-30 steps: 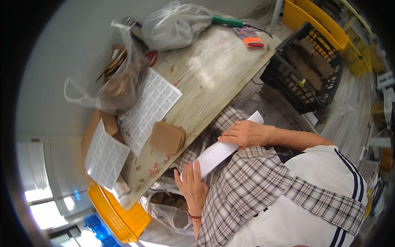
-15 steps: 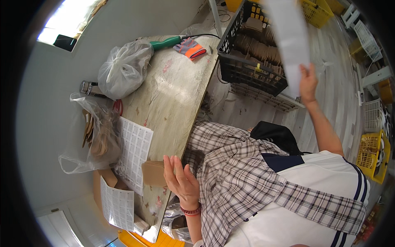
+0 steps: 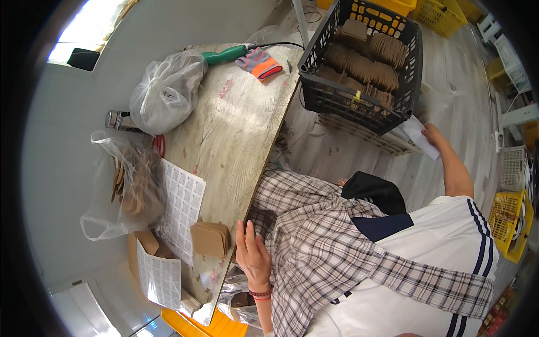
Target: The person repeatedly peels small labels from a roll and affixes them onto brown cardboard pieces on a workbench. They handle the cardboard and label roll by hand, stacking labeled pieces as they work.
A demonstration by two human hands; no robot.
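Note:
My right hand (image 3: 434,135) is closed on a strip of white paper (image 3: 425,142), held low beside a black plastic crate (image 3: 337,101). Part of the paper is hidden behind the crate's corner. The crate holds rows of brown rounded cardboard pieces (image 3: 359,65). At the table's near edge, my left hand (image 3: 255,258) is held up with its fingers stretched out and nothing in it. Closest to it is a small stack of the same brown pieces (image 3: 209,240) on the wood-patterned table (image 3: 236,140). Printed label sheets (image 3: 182,208) lie left of that stack.
A tied clear bag (image 3: 168,92), a green-handled tool (image 3: 224,54) and a grey-orange glove (image 3: 259,63) sit along the table's far end. Another clear bag (image 3: 132,185) holds brown pieces. Yellow baskets (image 3: 508,222) stand on the floor at right.
My right hand has swung the white paper down and away from over the crate, uncovering its contents. The left hand has drawn back slightly right, away from the stack.

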